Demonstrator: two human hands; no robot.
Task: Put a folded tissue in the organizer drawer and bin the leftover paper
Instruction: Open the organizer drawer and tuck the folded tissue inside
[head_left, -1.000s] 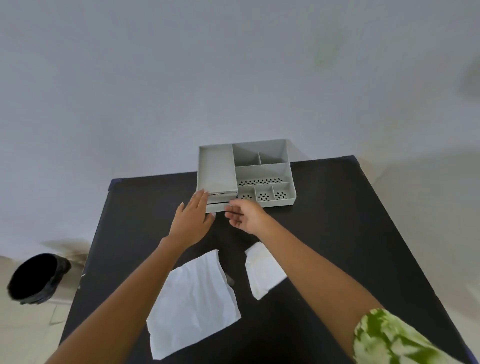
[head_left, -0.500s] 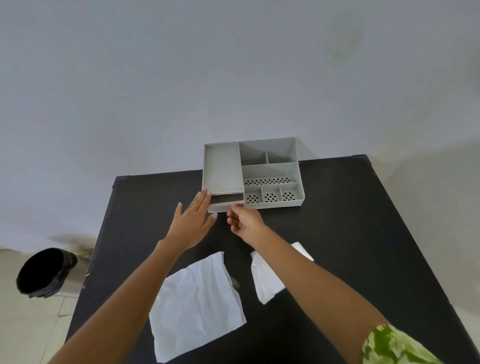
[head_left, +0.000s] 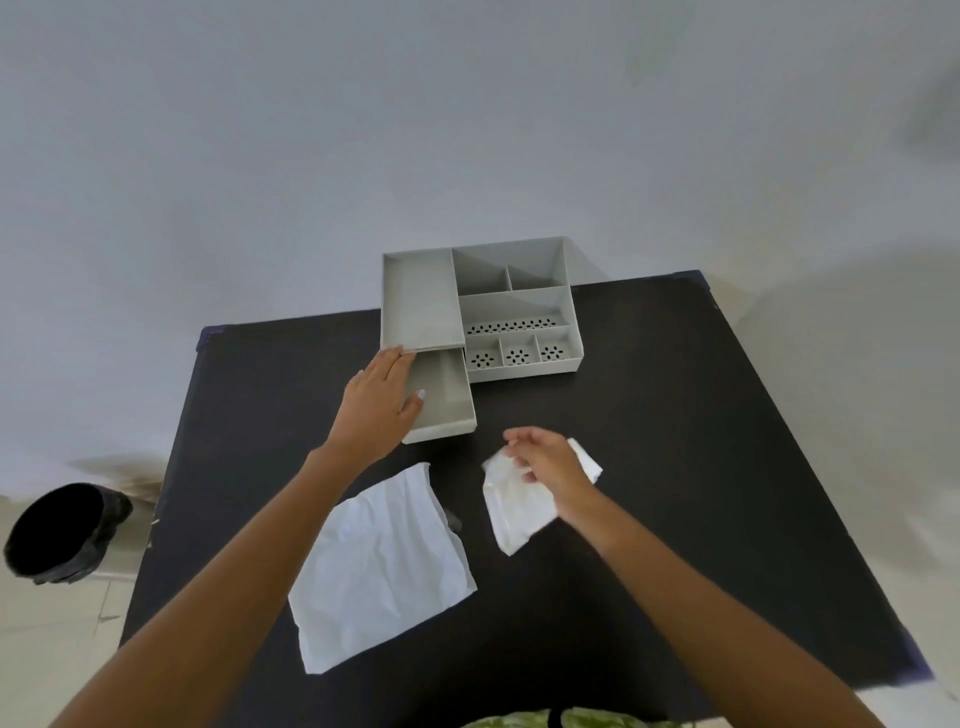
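- Tissue (head_left: 514, 506), the small folded one, lies on the black table (head_left: 727, 467) right under the right hand (head_left: 550, 465). Its long side runs from near the person up and away toward the drawer.
- The right hand is much nearer to it than the left hand (head_left: 376, 405). The right fingers curl down onto its top end, but the blur hides whether they pinch it yet.
- The drawer (head_left: 441, 397) stands pulled out and empty, just up and left of the tissue.
- The left hand lies flat and loose on the drawer's left edge, gripping nothing.
- The big paper (head_left: 379, 566) lies flat between both arms.
- The bin (head_left: 57, 530) sits on the floor, far left.
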